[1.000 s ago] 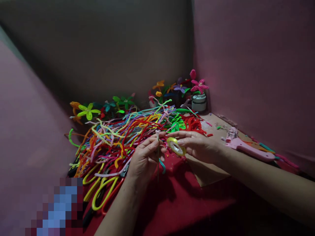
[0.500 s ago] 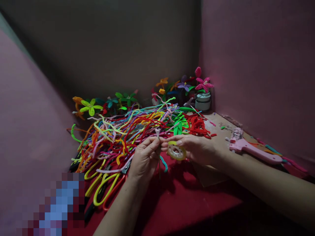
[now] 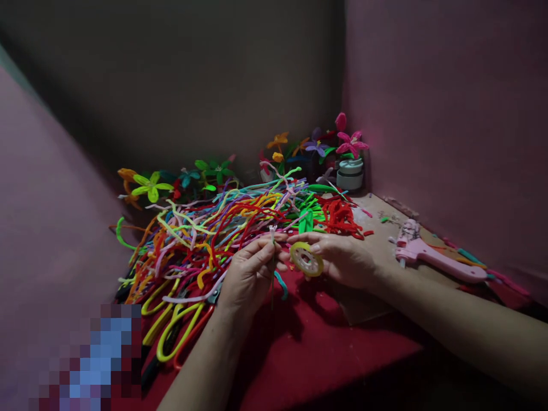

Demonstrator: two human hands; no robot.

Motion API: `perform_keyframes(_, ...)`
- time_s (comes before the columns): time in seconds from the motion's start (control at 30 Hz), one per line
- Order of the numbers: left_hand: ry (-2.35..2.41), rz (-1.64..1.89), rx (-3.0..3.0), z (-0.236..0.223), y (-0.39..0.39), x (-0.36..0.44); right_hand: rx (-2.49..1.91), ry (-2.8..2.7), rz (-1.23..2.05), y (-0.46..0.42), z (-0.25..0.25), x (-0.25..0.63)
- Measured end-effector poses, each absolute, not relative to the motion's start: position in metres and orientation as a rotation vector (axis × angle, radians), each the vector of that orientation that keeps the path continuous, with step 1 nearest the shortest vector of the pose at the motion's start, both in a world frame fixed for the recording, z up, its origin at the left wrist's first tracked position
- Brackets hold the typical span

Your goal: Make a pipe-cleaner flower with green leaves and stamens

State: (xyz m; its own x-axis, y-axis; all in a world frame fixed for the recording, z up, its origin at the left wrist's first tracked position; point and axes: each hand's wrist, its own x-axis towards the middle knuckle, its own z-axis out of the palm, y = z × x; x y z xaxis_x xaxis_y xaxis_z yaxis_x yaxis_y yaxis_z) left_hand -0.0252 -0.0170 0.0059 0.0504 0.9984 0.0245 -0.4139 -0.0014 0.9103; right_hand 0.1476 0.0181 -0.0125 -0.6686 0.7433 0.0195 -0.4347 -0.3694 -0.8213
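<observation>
My left hand (image 3: 248, 268) pinches a thin green stem (image 3: 272, 288) between thumb and fingers. A small pale pink tuft (image 3: 273, 229) tops the stem, just above my fingertips. To the right, my right hand (image 3: 349, 257) grips a roll of yellowish tape (image 3: 306, 260) by its edge, with the round hub facing me. The right index finger reaches toward the left fingertips. Whether a strip of tape runs from the roll to the stem is too fine to make out.
Many coloured pipe cleaners (image 3: 222, 222) lie heaped behind my hands. Yellow-handled pliers (image 3: 180, 331) rest at the left on the red tabletop (image 3: 334, 354). A pink glue gun (image 3: 440, 260) lies on cardboard (image 3: 377, 228) at right. Fuzzy flowers (image 3: 152, 185) and a pale jar (image 3: 350, 174) stand behind.
My right hand with the tape roll sits slightly farther from my left fingertips, and the left fingers have spread a little below the stem. The whole view has shifted slightly.
</observation>
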Motion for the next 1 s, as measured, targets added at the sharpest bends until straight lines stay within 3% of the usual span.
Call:
perform_keyframes(0.6, 0.941, 1.211, 1.067, 0.0028, -0.0212, -0.0194, -0.279, -1.088, 2.181, 0.0140, -0.0115, 0.1467)
perform_keyframes(0.8, 0.976, 1.283, 1.274, 0.0020, -0.0234, -0.0160, -0.249, -1.051, 2.248, 0.0171, -0.0147, 0.1490)
perform_keyframes(1.0, 0.928, 1.328, 1.114, 0.0016, -0.0192, -0.0219, -0.281, -0.933, 2.258, 0.0195, -0.0150, 0.1514)
